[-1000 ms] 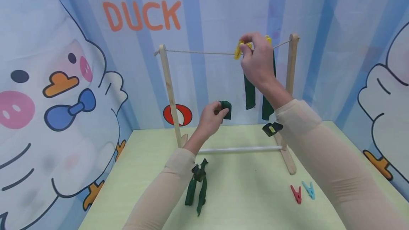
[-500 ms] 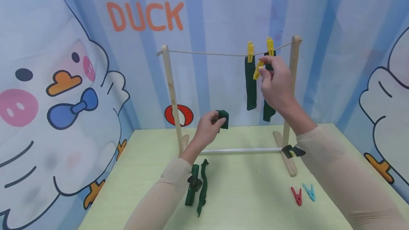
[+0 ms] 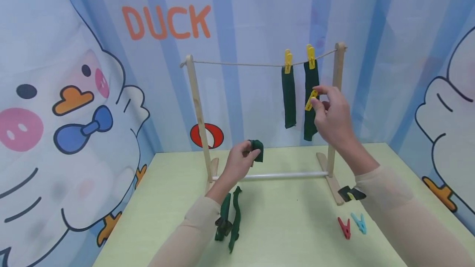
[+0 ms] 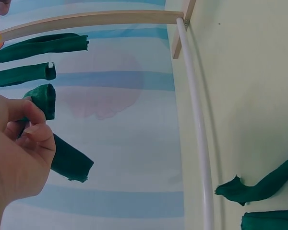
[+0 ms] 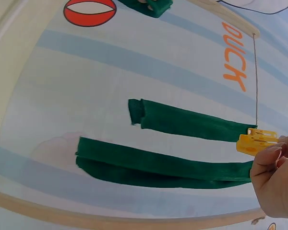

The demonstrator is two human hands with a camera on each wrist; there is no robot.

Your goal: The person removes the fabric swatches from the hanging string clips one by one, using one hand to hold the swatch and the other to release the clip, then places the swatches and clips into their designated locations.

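A person's left hand (image 3: 238, 160) pinches a folded green cloth (image 3: 257, 150) above the pale table (image 3: 282, 217); the right hand (image 3: 332, 116) pinches a yellow clothespin (image 3: 311, 100), near two green strips (image 3: 288, 98) hanging clipped from a cord (image 3: 237, 64).

Both hands (image 3: 239, 160) (image 3: 334, 116) in a pinch, right above left.

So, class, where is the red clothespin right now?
In the head view, the red clothespin lies at lower right on the table, just left of the blue clothespin.
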